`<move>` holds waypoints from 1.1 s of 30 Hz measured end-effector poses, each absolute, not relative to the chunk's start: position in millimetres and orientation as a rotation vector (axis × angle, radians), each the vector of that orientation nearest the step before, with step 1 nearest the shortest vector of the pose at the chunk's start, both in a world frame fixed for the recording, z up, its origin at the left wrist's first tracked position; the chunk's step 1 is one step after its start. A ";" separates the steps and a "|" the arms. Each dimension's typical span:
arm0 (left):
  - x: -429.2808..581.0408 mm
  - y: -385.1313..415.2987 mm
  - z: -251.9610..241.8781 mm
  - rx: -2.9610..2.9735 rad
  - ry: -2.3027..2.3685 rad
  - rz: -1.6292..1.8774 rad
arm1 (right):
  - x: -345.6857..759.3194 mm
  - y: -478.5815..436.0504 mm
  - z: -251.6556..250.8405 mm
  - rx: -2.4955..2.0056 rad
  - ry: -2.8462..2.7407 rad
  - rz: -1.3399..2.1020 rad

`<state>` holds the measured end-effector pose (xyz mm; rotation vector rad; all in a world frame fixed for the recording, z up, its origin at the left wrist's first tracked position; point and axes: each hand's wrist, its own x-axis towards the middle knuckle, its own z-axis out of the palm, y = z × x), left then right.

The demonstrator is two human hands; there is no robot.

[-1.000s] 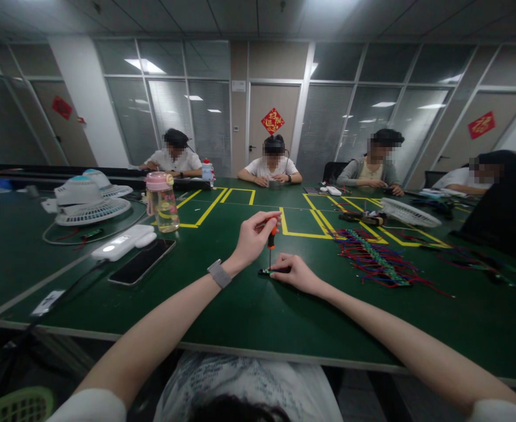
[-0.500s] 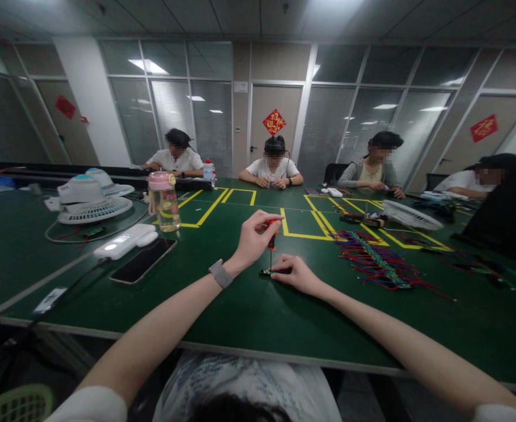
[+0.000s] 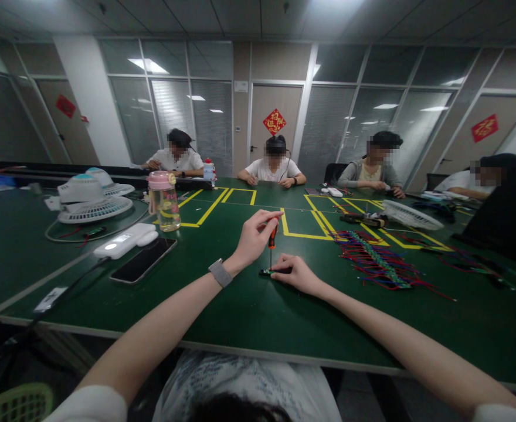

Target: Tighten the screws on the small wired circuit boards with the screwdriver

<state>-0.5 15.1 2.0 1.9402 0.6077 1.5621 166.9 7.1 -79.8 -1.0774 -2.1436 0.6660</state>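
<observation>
My left hand [image 3: 257,234] is closed around the handle of a red and black screwdriver [image 3: 272,235]. The screwdriver stands upright, its thin shaft reaching down to a small dark part with a green circuit board [image 3: 265,272] on the table. With its fingertips, my right hand [image 3: 297,274] pinches that part from the right side and keeps it against the table top. The fingers cover much of the part, so its full shape is hidden. Whether a screw sits under the tip is too small to tell.
Right of my hands lies a row of green circuit boards [image 3: 379,258] with red and blue wires. To the left are a phone [image 3: 143,262], a white power strip [image 3: 119,243], a pink-lidded bottle [image 3: 165,205] and white fans [image 3: 95,208]. Several people sit across the green table [image 3: 223,316].
The fingers of my left hand have shifted slightly on the screwdriver's handle. My right hand and the small circuit board part have stayed in place.
</observation>
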 end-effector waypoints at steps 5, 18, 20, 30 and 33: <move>0.8 17.2 -1.0 1.988 0.606 1.613 | 166.9 8.0 -80.9 -1.067 -2.140 0.666; 0.2 13.2 3.3 1.960 0.582 1.534 | 166.7 7.0 -80.0 -1.062 -2.134 0.681; 0.7 12.8 3.5 1.881 0.531 1.479 | 166.7 7.0 -80.0 -1.062 -2.135 0.680; 0.0 20.5 -0.9 1.882 0.627 1.621 | 166.6 5.3 -77.4 -1.085 -2.138 0.683; -1.0 21.2 -1.3 1.930 0.674 1.642 | 167.1 6.4 -78.6 -1.086 -2.152 0.656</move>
